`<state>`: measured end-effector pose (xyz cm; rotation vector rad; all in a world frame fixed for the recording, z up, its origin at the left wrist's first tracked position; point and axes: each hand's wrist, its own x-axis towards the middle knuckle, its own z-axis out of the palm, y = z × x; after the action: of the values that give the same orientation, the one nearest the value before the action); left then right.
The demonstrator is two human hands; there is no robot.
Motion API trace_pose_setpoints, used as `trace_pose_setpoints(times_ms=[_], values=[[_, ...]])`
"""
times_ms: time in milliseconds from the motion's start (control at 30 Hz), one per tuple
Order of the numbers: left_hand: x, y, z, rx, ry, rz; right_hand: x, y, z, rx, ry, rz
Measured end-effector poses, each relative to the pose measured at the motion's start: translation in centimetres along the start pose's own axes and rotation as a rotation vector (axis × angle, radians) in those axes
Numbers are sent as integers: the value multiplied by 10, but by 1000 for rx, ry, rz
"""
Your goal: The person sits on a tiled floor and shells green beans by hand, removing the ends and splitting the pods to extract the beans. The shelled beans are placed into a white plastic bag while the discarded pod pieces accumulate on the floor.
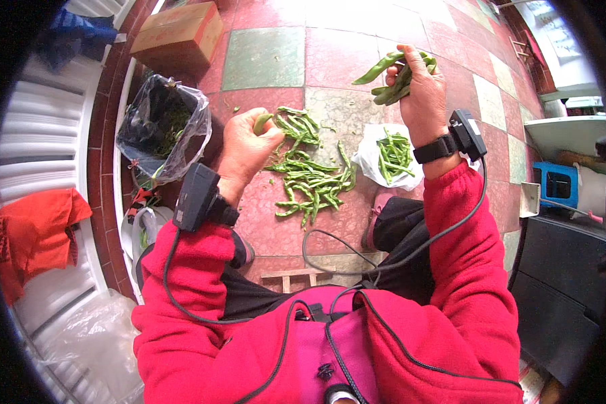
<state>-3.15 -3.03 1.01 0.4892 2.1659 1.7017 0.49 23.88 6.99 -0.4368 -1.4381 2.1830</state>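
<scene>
A bunch of several flat green bean pods (401, 83) is gripped in my right hand (421, 93), raised at the upper right. One pod points out to the left from between the fingers. My left hand (247, 144) is closed around a piece of green bean pod (261, 122) that shows between thumb and forefinger. Between and below my hands a loose pile of green beans (310, 184) lies on the tiled floor (262, 232). Under my right wrist, an open white plastic bag (368, 151) holds more green beans (395, 154).
A lined bin (164, 126) with plant scraps stands left of my left hand, a cardboard box (177, 38) behind it. Dark cables (313, 247) loop between my wrists and lap. A wooden stool edge (298, 274) shows between my legs. A blue plastic item (558, 184) sits at right.
</scene>
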Motion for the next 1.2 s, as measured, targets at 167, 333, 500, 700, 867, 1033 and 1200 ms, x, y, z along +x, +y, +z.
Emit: trace_pose_setpoints(times_ms=[167, 333, 500, 700, 867, 1033, 1200], values=[[-2, 6, 7, -143, -150, -37, -12, 12, 2, -97, -128, 129], [-10, 11, 20, -654, -286, -287, -41, 32, 24, -199, -236, 210], [-6, 10, 15, -366, -139, -146, -42, 33, 23, -412, -360, 206], [0, 10, 2, 406, -186, 130, -32, 18, 16, -1254, -665, -573], [-7, 15, 14, 421, -247, 257, -53, 37, 22, -1231, -1136, -466], [-6, 21, 16, -78, -184, -38, -71, 46, 28, -1106, -914, -439], [-8, 23, 19, -539, -155, -220, -63, 36, 32, -489, -478, 6]])
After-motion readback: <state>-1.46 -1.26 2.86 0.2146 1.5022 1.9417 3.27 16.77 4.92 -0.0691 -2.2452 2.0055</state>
